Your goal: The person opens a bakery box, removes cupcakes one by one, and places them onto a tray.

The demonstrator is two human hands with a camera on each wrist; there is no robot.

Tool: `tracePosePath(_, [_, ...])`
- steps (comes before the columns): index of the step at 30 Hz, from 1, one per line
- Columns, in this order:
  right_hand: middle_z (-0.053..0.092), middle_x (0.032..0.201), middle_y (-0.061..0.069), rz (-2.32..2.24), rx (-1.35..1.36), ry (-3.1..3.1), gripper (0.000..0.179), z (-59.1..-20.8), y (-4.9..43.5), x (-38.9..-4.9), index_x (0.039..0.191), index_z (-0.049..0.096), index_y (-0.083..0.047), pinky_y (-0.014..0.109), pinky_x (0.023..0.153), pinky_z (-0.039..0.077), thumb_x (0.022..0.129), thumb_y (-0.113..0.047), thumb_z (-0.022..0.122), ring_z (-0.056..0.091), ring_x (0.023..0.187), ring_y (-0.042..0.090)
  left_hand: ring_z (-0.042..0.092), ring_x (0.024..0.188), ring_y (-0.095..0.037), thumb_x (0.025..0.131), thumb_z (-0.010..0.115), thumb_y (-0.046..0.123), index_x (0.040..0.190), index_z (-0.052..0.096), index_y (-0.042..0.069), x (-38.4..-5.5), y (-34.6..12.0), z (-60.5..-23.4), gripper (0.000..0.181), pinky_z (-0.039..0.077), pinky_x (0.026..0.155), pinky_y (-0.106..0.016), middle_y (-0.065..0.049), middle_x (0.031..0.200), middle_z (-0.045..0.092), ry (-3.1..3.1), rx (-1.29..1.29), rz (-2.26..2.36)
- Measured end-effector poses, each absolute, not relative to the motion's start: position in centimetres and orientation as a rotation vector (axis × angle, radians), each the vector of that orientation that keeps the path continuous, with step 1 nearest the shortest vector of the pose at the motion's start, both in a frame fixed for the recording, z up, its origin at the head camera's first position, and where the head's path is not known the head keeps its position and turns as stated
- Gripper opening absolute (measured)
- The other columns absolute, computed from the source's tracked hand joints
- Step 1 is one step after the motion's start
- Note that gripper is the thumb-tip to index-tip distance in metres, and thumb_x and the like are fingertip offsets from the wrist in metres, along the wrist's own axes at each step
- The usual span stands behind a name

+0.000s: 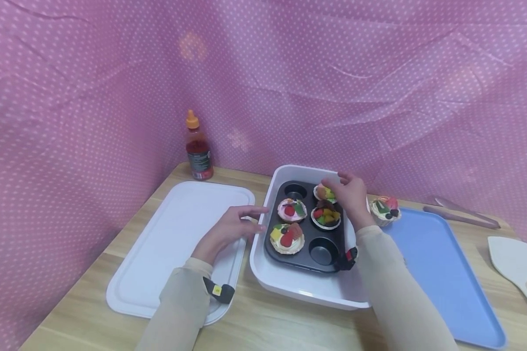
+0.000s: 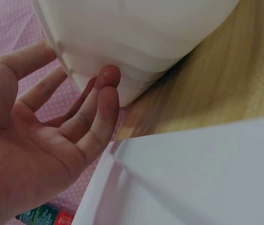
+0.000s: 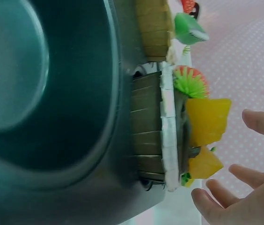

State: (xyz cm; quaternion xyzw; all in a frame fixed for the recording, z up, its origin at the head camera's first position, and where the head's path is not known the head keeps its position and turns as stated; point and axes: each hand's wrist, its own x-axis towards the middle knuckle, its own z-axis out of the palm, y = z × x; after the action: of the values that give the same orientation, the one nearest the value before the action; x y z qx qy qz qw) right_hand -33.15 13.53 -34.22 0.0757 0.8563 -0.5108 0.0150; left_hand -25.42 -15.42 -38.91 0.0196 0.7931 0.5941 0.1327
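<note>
Four tarts (image 1: 287, 239) are seen, head view, in the tin (image 1: 290, 263), itself set inside the bin (image 1: 298, 279); two cups (image 1: 323, 251) are unfilled, back left and front right. A fifth tart (image 1: 385, 210) is noted outside, by the tray's (image 1: 439, 273) corner. The right hand (image 1: 352, 197) is held at the back-right tart; step judged as placing or adjusting.

Left wrist: left hand (image 2: 47, 136) is loosely spread by the bin's wall, nothing gripped; contact cannot be told.

Right wrist: fingers (image 3: 251, 177) are parted wide, nothing seen between. Next, presumably, the outside tart is to be pinched and lowered into an unfilled cup.
</note>
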Motion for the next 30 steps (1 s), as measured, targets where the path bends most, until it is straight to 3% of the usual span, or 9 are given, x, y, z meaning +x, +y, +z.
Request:
tracePosePath(21, [0.039, 0.158, 0.022, -1.556, 0.282, 2.652, 0.072, -35.4, 13.9, -33.3, 0.152, 0.044, -0.011, 0.052, 0.116, 0.038, 0.091, -0.036, 0.074, 0.040, 0.145, 0.039, 0.069, 0.086, -0.015, 0.084, 0.077, 0.011, 0.134, 0.067, 0.018, -25.5, -15.4, -38.9, 0.051, 0.058, 0.074, -0.031, -0.014, 0.132, 0.064, 2.295, 0.057, 1.719])
tracePosePath(30, [0.044, 0.155, 0.021, -1.502, 0.131, 2.682, 0.073, -36.0, 14.2, -33.5, 0.151, 0.044, -0.007, 0.052, 0.116, 0.039, 0.090, -0.031, 0.076, 0.042, 0.143, 0.039, 0.068, 0.083, -0.014, 0.085, 0.076, 0.011, 0.135, 0.065, 0.014, -25.8, -15.6, -39.4, 0.052, 0.058, 0.071, -0.031, -0.017, 0.130, 0.064, 2.290, 0.113, 1.739])
